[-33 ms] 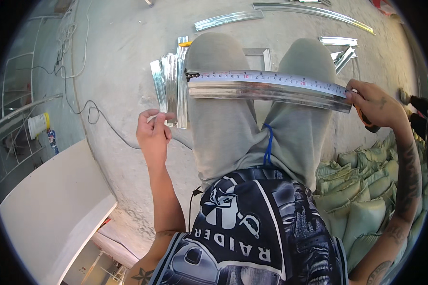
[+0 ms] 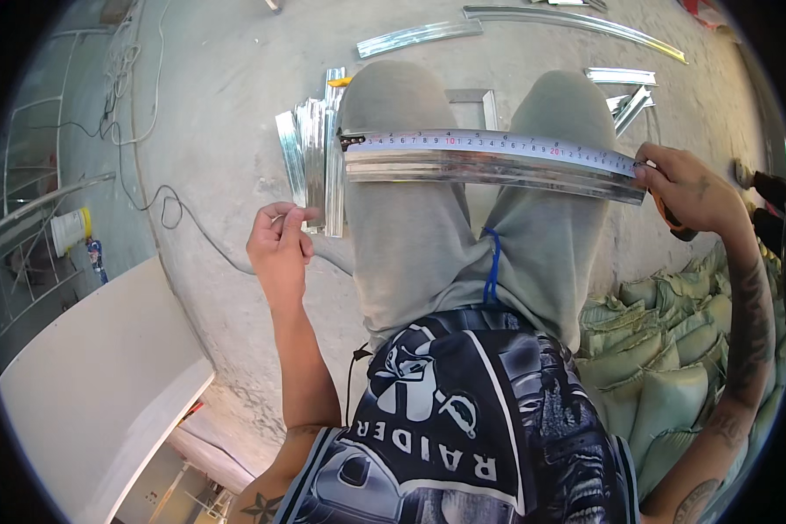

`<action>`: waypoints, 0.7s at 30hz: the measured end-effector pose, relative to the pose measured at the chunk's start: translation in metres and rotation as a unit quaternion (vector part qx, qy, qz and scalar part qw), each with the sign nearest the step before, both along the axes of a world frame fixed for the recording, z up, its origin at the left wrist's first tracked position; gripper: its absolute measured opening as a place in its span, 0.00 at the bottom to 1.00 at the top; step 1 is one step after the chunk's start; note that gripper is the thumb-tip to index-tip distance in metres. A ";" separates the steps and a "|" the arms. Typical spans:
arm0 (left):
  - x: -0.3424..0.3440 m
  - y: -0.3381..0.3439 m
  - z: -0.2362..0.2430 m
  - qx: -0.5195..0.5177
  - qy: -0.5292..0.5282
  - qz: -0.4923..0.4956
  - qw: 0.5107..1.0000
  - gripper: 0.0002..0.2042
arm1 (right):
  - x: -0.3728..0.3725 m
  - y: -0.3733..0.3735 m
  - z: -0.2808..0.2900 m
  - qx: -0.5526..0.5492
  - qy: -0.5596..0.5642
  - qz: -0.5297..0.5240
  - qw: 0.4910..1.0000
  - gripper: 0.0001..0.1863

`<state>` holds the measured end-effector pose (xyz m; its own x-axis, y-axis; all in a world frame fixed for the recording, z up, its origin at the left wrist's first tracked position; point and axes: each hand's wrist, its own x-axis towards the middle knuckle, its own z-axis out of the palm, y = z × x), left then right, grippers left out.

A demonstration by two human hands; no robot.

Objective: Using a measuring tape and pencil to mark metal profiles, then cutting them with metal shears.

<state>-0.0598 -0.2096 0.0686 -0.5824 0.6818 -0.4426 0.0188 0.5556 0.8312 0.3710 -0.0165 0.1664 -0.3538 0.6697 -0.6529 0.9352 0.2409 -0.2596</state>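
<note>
A short silvery metal channel [image 2: 489, 172] lies crosswise over my thighs. Along its far edge runs the pulled-out blade of a tape measure [image 2: 505, 147], its black hook at the channel's left end. My right hand [image 2: 694, 188] grips the channel's right end together with the tape; part of the orange and black case shows below the fingers. To the left of my leg, my left hand [image 2: 279, 242] is raised with its fingers curled and thumb close to the forefinger, apart from the channel. Whatever it may pinch is too small to make out.
Several metal channels [image 2: 310, 162] lie on the floor beyond my left hand, and longer strips [image 2: 419, 37] farther off. Stacked green sacks [image 2: 664, 367] stand at the right. A dark cable [image 2: 205, 236] crosses the floor at the left, near a white board [image 2: 96, 375].
</note>
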 end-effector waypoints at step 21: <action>-0.004 -0.033 -0.029 0.067 0.001 -0.019 0.998 0.04 | -0.006 0.011 0.002 -0.036 -0.044 -0.008 0.998 0.17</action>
<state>-0.0639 -0.2423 0.0398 -0.5560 0.7565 -0.3445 0.0399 0.4382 0.8980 0.3651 -0.0053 0.1684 -0.2828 0.6253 -0.7273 0.9586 0.2101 -0.1921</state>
